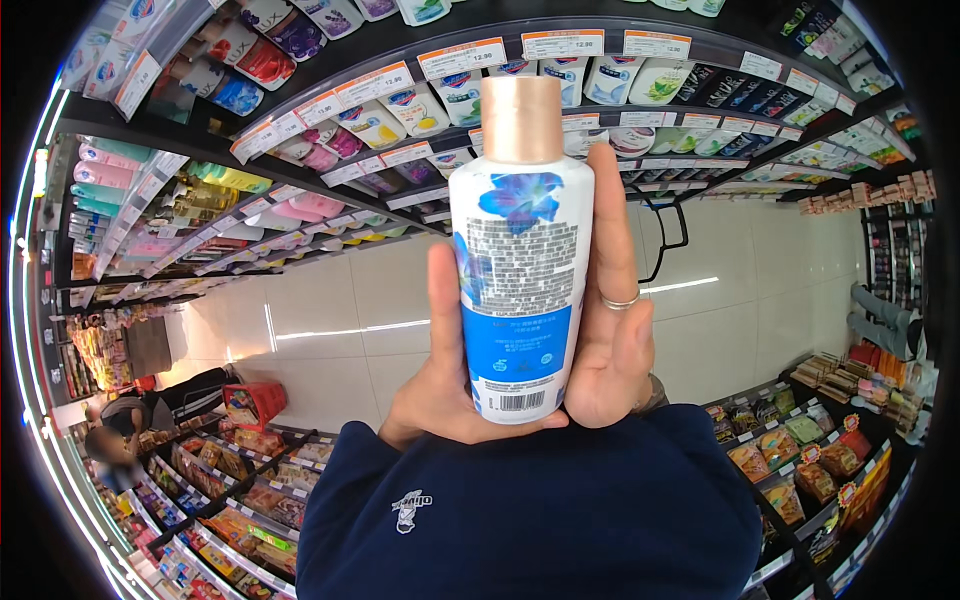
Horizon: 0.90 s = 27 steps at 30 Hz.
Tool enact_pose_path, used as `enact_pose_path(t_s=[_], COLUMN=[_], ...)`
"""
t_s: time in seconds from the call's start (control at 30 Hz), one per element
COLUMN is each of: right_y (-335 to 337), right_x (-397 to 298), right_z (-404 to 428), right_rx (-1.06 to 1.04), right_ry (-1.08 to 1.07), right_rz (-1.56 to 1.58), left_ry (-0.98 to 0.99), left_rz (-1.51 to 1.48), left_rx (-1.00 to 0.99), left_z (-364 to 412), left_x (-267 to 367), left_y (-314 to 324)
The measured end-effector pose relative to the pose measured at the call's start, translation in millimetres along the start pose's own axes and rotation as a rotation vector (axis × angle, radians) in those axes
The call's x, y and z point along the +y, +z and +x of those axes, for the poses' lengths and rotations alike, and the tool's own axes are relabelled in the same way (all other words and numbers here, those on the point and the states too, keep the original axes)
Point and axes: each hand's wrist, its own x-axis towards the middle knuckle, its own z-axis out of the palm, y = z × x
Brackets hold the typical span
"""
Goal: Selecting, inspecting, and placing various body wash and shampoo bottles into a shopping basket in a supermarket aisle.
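Note:
A white toiletry bottle (517,292) with a copper-coloured cap, blue flowers and a blue label panel stands upright between my hands, close in front of my chest. Its printed side and barcode face the camera. My left hand (442,390) grips the lower part, thumb along the left side and a finger under the base. Against the right side rests my right hand (611,352), with a ring on one finger that reaches up beside the bottle's shoulder. Other fingers of both hands are hidden behind it.
Shelves of body-wash bottles (360,124) with price tags (461,56) curve across the front and left. A black metal frame (667,236) stands on the tiled floor (712,322). Packaged food (780,450) fills racks behind. At left is another person (127,420) near a red basket (255,405).

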Motion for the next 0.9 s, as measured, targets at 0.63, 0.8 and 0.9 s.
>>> enact_pose_path(t_s=[0.63, 0.8, 0.9], right_y=[-32, -35, -38], right_x=[-8, -12, -14], right_z=[7, 14, 17], right_rx=[-0.122, -0.002, 0.031], right_ry=[-0.112, -0.129, -0.104], right_rz=[-0.198, -0.214, -0.229], left_ry=[-0.036, -0.109, -0.125], left_rz=[-0.149, -0.015, -0.013], left_rx=[0.023, 0.008, 0.048], left_z=[-5, -6, -4], left_x=[-6, -4, -2], left_y=[9, 13, 17])
